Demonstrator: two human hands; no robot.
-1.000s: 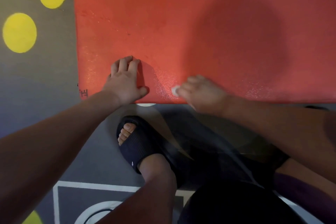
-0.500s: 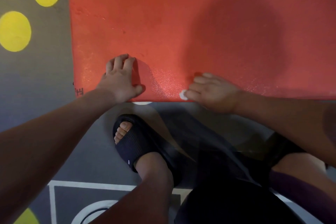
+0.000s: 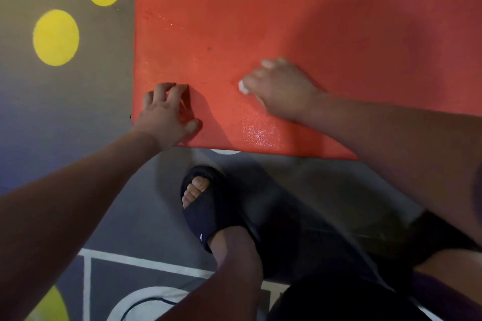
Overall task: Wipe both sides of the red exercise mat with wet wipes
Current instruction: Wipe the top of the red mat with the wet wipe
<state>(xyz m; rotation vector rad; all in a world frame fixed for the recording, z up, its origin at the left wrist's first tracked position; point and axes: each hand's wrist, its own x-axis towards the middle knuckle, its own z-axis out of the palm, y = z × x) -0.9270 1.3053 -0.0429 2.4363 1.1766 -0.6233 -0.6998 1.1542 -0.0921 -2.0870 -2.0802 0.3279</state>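
Observation:
The red exercise mat [image 3: 300,21] lies flat on the grey floor and fills the upper right of the view. My left hand [image 3: 167,116] rests on its near left corner, fingers bent and fingertips pressing down, holding nothing. My right hand [image 3: 281,88] lies on the mat further right, its fingers pressing a small white wet wipe [image 3: 243,86] against the surface; only a corner of the wipe shows past the fingers. A damp, shiny patch [image 3: 260,133] glistens near the mat's front edge.
The grey floor carries yellow painted circles [image 3: 56,37] at the left and white lines [image 3: 146,260] at the bottom. My foot in a black slide sandal [image 3: 206,206] stands just in front of the mat's near edge, with my knee below it.
My right hand has slid the wipe away from the mat's front edge, up and further onto the mat. My left hand has stayed on the corner, its fingers curling more.

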